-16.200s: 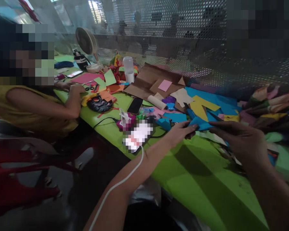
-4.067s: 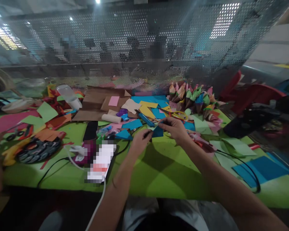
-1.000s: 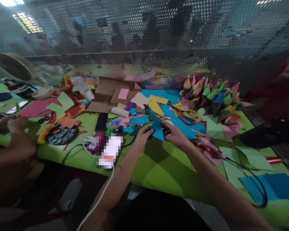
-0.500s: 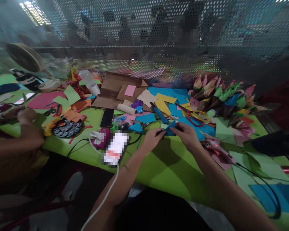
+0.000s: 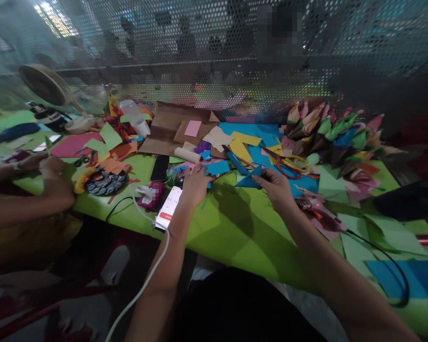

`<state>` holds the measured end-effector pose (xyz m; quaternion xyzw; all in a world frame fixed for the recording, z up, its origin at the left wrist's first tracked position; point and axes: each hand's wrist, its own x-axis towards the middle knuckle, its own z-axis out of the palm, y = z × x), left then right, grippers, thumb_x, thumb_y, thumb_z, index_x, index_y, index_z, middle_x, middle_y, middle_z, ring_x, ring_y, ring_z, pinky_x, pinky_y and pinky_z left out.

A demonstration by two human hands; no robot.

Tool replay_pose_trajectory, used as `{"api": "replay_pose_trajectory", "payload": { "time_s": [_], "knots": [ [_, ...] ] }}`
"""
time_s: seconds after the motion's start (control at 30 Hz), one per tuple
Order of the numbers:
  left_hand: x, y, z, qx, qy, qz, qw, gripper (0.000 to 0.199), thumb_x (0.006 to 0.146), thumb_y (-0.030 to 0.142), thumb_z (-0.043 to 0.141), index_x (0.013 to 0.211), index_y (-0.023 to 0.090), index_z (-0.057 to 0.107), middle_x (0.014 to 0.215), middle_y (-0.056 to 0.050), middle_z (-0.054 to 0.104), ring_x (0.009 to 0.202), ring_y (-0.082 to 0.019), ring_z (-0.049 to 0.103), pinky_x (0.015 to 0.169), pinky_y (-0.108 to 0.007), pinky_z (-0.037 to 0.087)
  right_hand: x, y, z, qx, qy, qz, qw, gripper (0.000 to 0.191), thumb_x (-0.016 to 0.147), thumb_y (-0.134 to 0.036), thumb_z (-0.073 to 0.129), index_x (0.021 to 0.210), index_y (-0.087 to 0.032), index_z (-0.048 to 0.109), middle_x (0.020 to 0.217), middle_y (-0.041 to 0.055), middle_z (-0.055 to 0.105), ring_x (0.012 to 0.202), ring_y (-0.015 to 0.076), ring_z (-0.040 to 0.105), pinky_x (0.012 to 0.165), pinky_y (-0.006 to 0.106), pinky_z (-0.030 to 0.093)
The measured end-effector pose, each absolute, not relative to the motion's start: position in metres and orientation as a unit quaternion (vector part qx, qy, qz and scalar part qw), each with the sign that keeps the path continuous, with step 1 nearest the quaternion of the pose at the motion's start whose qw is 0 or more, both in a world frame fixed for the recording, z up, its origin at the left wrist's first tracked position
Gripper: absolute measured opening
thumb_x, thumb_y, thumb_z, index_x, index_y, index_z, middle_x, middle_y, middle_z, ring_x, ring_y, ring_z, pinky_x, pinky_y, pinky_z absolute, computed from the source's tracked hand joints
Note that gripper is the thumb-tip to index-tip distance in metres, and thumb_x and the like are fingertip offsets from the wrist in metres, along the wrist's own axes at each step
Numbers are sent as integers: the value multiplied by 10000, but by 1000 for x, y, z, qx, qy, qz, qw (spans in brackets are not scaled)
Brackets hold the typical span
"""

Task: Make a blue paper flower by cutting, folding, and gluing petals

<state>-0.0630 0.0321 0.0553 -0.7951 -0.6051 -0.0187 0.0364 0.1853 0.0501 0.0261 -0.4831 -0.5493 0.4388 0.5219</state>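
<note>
Left hand [image 5: 196, 185], now off blue folded paper [image 5: 248, 180], reaches over blue scraps [image 5: 218, 167] at paper's nine o'clock, fingers curled, any hold unclear; right hand [image 5: 276, 188] pinches paper's edge above green table [image 5: 217, 240], pink corded tool [image 5: 323, 216] at four o'clock.

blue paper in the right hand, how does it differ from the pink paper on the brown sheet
The blue paper is held in the right hand; the pink paper lies on the brown sheet. The blue paper looks folded, with a pointed end; the pink paper is four-sided and looks flat. Both are plain-coloured.
</note>
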Motion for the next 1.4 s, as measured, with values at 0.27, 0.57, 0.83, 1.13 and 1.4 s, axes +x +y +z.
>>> {"api": "replay_pose_trajectory", "payload": {
  "time_s": [0.27, 0.57, 0.83, 1.13, 1.4],
  "knots": [
    [-62, 37, 69, -791, -609, -52, 32, 273, 833, 68, 567, 970, 214, 753, 1242, -146, 693, 1359, -345, 482, 1094, -545, 378, 187, 51, 30, -459, -546, 458, 531, 363, 672, -481, 764, 594, -221, 523, 575, -48, 428, 570, 122, 396, 549, 277, 310],
    [-31, 53, 67, -574, -548, -526, -304, 130, 751, 255, 721, 851, 202, 656, 818, -16, 696, 819, -175, 648, 772, -288, 513, 185, 50, 37, -434, -507, 456, 589, 312, 674, -492, 749, 710, -246, 560, 664, -21, 533, 647, 166, 482, 598, 297, 404],
    [25, 70, 44, -427, -517, -568, -477, 268, 609, 273, 756, 791, 190, 577, 637, 47, 581, 597, -111, 552, 509, -205, 428, 189, 51, 44, -448, -464, 426, 634, 319, 632, -455, 766, 819, -259, 597, 680, -19, 578, 652, 179, 514, 615, 311, 440],
    [33, 63, 24, -391, -502, -573, -516, 311, 609, 348, 753, 795, 197, 555, 676, 44, 596, 655, -130, 604, 536, -226, 499, 184, 54, 33, -482, -437, 453, 610, 377, 570, -463, 800, 785, -246, 579, 622, -44, 579, 578, 156, 505, 565, 294, 424],
    [32, 56, 23, -376, -465, -574, -559, 379, 659, 444, 780, 878, 199, 589, 778, -4, 682, 719, -161, 678, 615, -263, 534, 178, 51, 21, -508, -457, 447, 578, 396, 586, -519, 820, 780, -255, 597, 646, -22, 653, 617, 204, 609, 623, 350, 505]
  ]
}}
